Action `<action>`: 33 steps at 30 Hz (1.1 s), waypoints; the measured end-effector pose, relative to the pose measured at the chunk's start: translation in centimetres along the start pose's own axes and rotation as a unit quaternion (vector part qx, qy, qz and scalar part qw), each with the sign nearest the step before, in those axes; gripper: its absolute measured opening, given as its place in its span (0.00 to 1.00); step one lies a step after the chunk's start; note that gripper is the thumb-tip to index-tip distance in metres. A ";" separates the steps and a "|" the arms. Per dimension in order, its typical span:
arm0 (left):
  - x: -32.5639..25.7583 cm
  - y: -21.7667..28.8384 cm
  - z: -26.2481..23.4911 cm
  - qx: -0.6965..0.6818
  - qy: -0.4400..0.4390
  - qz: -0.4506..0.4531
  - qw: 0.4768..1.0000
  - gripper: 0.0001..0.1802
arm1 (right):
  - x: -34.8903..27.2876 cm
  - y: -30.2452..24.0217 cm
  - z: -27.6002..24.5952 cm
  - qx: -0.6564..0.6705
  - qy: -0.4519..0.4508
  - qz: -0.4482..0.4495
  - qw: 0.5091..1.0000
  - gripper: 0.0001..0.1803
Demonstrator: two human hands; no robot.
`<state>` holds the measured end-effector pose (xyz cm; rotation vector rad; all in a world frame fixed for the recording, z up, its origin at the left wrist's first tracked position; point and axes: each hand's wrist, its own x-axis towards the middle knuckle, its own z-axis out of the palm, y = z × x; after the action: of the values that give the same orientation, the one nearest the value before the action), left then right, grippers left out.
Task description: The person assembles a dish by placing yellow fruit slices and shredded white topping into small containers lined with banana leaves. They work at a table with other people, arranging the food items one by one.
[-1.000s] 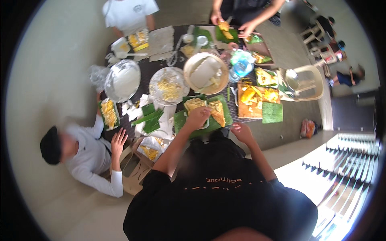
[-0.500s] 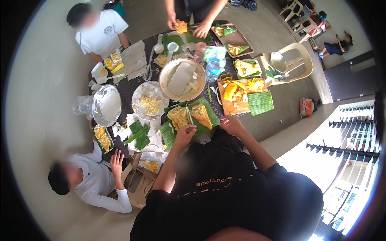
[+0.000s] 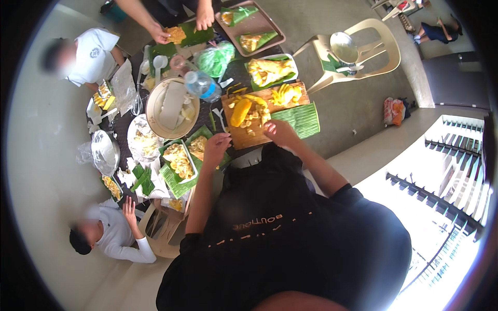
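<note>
My left hand (image 3: 217, 147) is beside the left edge of a wooden cutting board (image 3: 248, 139), its fingertips drawn together. Over the board's near right edge is my right hand (image 3: 282, 133), fingers curled, close to small chopped yellow pieces (image 3: 253, 124). What either hand pinches, if anything, is too small to tell. Peeled yellow mango (image 3: 240, 113) and more cut fruit (image 3: 286, 95) lie on the board. Left of my left hand, a filled crepe on a white tray (image 3: 179, 161) rests on a banana leaf (image 3: 174, 182), with another crepe (image 3: 197, 147) behind it.
A striped green leaf (image 3: 301, 120) lies right of the board. Beyond are a plated crepe (image 3: 270, 71), a water bottle (image 3: 202, 85), a large bowl (image 3: 155, 124) and a brown tray (image 3: 262, 26). Co-workers sit at left; another person's hands (image 3: 205, 18) work opposite. A chair (image 3: 381, 31) stands right.
My view has swung right. Both hands have left the banana leaf with the crepes and are now at the cutting board. The person opposite has lowered a yellow crepe toward a leaf.
</note>
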<state>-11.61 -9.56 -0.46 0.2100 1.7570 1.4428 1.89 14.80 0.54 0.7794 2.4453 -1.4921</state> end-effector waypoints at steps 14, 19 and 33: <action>2.5 2.4 14.7 0.144 0.034 -0.012 0.989 0.14 | 11.6 5.2 -10.6 -0.191 0.010 -0.073 0.979 0.18; 1.1 3.4 16.0 0.172 0.077 -0.042 0.981 0.14 | 12.8 4.6 -11.3 -0.325 -0.039 -0.100 0.940 0.17; 0.4 2.8 17.8 0.152 0.106 -0.028 0.982 0.14 | 15.0 4.6 -12.9 -0.424 -0.128 -0.100 0.891 0.13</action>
<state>-0.81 4.67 1.88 0.1679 2.1396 1.1861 -6.94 32.78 -2.86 0.1364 2.6200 -0.3839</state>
